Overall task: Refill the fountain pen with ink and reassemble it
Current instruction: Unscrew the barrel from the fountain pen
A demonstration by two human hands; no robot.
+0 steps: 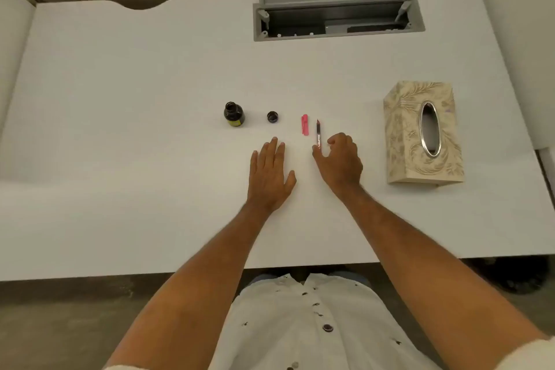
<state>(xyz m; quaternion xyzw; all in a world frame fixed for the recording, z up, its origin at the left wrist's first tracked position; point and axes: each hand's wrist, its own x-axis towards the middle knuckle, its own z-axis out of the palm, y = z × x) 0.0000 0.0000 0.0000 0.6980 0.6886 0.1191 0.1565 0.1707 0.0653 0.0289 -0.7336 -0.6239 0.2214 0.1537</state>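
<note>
A dark ink bottle (pixel 234 115) stands uncapped on the white desk (pixel 150 99), with its black cap (pixel 272 116) lying just to its right. A pink pen part (pixel 305 125) lies further right. Beside that, the pen's nib section with its clear ink tube (pixel 318 133) lies pointing away from me. My right hand (pixel 339 159) rests at the pen's near end, thumb and curled fingers touching or nearly touching it; whether it grips the pen is unclear. My left hand (pixel 270 174) lies flat, palm down, fingers spread, below the cap.
A patterned tissue box (pixel 423 132) stands at the right. An open grey cable hatch (pixel 338 18) is set in the desk's far side. Partition walls close off the left, right and back.
</note>
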